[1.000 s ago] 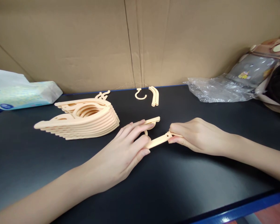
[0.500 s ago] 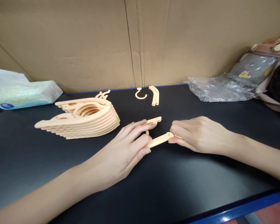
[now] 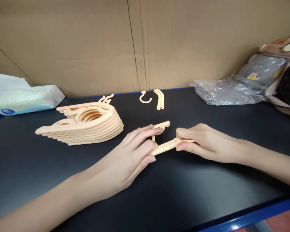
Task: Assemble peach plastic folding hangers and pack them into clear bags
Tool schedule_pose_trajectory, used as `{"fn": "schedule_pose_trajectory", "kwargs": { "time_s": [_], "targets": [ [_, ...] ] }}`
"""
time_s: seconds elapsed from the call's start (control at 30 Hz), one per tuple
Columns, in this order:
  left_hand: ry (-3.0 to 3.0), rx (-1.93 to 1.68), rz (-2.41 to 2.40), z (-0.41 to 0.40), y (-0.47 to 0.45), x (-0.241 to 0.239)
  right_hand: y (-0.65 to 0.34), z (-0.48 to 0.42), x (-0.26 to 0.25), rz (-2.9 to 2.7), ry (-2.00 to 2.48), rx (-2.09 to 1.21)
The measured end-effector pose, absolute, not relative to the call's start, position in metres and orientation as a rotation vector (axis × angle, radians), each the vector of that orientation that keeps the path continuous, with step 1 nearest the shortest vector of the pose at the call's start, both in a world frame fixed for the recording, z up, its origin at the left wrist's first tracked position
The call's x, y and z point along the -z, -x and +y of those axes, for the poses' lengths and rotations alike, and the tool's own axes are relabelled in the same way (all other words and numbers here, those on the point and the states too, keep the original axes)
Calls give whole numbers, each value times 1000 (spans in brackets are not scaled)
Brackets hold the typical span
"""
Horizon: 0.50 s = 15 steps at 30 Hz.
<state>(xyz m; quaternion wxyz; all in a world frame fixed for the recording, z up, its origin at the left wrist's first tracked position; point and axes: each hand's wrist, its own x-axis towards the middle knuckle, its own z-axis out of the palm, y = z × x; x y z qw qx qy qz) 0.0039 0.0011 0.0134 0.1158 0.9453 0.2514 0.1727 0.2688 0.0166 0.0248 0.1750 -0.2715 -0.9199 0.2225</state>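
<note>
From the head view, both hands meet over the middle of the dark counter [image 3: 183,193], working on one peach-coloured folding hanger [image 3: 164,146] that lies low over the surface between them. The left hand [image 3: 132,154] comes in from the lower left. Its thumb and curled fingers [image 3: 147,145] pinch the near end of the hanger's lower arm, while its longer fingers lie stretched along the upper arm, whose tip pokes out past them. The right hand [image 3: 203,143] reaches in from the right, and its fingers [image 3: 183,132], pressed together, pinch the other end of that lower arm against the thumb. To the left, well apart from the hands, a stack of finished hangers [image 3: 87,124] rests on the counter. Further back, near the cardboard wall [image 3: 87,42], lie a loose hook [image 3: 145,97] and, just beside it, a pair of loose curved arms [image 3: 160,99]. A tissue pack [image 3: 24,98] sits at the far left, and a crumpled clear plastic bag [image 3: 227,91] lies at the far right.
</note>
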Motion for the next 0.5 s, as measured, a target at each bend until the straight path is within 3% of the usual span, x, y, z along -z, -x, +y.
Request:
{"fn": "schedule_pose_trajectory", "kwargs": {
  "time_s": [0.23, 0.5],
  "targets": [
    [-2809, -481, 748, 1, -3, -9, -269, 22, -23, -2483, 744, -927],
    [-2852, -465, 754, 1, -4, -10, -269, 21, -24, -2538, 783, -906]
  ]
}}
